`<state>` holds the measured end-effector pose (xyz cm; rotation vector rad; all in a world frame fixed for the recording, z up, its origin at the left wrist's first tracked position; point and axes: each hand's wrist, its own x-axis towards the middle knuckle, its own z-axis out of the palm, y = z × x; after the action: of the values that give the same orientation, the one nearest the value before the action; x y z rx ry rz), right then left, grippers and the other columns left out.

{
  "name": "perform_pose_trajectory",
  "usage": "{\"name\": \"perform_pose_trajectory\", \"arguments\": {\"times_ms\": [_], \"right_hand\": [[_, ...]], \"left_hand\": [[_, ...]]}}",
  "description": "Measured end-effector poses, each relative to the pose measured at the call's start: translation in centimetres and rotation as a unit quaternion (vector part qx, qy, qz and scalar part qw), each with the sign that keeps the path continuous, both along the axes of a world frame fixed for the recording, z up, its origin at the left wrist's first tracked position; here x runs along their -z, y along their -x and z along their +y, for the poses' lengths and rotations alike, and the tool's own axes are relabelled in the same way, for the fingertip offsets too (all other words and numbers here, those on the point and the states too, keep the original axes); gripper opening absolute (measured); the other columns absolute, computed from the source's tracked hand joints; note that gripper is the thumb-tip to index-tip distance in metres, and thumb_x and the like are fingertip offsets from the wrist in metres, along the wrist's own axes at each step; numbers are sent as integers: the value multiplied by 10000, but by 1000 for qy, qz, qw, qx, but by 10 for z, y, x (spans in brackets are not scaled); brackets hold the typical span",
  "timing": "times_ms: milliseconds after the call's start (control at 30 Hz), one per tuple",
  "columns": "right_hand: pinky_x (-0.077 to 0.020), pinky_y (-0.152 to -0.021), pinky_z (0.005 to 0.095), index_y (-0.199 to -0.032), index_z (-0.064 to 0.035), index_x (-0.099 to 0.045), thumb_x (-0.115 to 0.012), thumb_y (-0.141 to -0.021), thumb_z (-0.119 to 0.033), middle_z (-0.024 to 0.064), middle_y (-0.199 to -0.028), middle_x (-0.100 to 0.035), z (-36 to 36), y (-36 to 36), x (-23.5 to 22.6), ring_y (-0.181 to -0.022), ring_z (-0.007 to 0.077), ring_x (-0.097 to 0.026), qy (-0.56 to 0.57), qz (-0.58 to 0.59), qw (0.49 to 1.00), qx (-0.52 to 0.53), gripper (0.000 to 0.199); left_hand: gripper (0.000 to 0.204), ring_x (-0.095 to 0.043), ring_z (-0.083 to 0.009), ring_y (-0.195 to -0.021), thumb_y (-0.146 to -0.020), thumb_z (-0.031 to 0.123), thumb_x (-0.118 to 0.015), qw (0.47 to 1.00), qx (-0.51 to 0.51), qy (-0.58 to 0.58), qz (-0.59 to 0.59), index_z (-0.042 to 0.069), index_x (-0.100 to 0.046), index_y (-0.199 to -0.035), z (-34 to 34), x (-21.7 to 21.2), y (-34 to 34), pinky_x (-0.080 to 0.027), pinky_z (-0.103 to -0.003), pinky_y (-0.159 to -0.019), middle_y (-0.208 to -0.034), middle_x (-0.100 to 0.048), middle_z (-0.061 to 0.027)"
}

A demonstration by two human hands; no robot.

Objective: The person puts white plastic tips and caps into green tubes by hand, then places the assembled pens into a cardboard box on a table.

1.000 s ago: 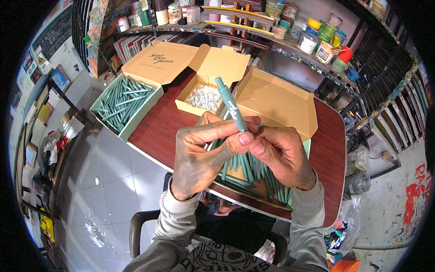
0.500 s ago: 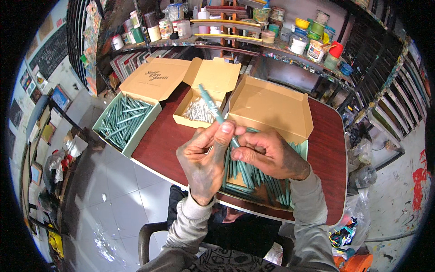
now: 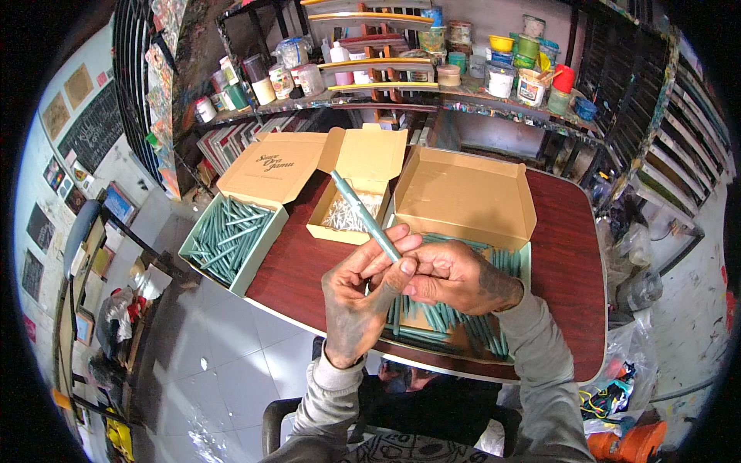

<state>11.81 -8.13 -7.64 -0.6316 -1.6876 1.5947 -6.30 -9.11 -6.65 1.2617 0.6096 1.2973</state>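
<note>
A slim green pen (image 3: 360, 210) slants up and away between my hands, above the table. My left hand (image 3: 355, 305) pinches it between thumb and fingers near its lower end. My right hand (image 3: 459, 276) is closed at that same lower end, its fingertips meeting those of my left; the very end is hidden there. Below them lies an open box (image 3: 525, 266) holding many similar green pens (image 3: 482, 328), partly covered by my hands and right arm. Beyond, a smaller open box (image 3: 328, 231) contains small white pieces (image 3: 351, 212).
Another open box (image 3: 266, 245) at the left is full of green pens (image 3: 231, 239). All the boxes stand on a dark red table (image 3: 567, 270) with a pale edge. Behind it, a shelf (image 3: 463, 96) carries paint pots and bottles. A chair (image 3: 274, 424) is beneath me.
The pen has tilted further left and its lower end has come down between my fingers. My hands have drawn closer together. The whole view has shifted slightly.
</note>
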Motion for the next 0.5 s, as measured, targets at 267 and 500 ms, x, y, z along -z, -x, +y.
{"name": "perform_pose_trajectory", "arguments": {"times_ms": [267, 500], "right_hand": [[-451, -646, 299, -1118, -16, -638, -548, -1034, -199, -1, -740, -561, 1, 4, 4, -709, 90, -523, -63, -58, 996, -13, 221], [-447, -570, 363, -1120, 28, -629, -619, -973, -145, 154, -671, -584, -13, 15, -8, -579, 189, -578, -222, -105, 964, 101, 228]], "left_hand": [[389, -674, -184, -1032, -975, 58, -644, 997, -37, -62, 35, -97, -546, -1318, -11, 4, 5, -537, -322, -940, -1148, -702, -192], [227, -686, -140, -846, -1024, 107, -574, 941, -261, -172, 131, -78, -700, -990, -6, 14, -5, -530, -261, -621, -844, -713, -110]]}}
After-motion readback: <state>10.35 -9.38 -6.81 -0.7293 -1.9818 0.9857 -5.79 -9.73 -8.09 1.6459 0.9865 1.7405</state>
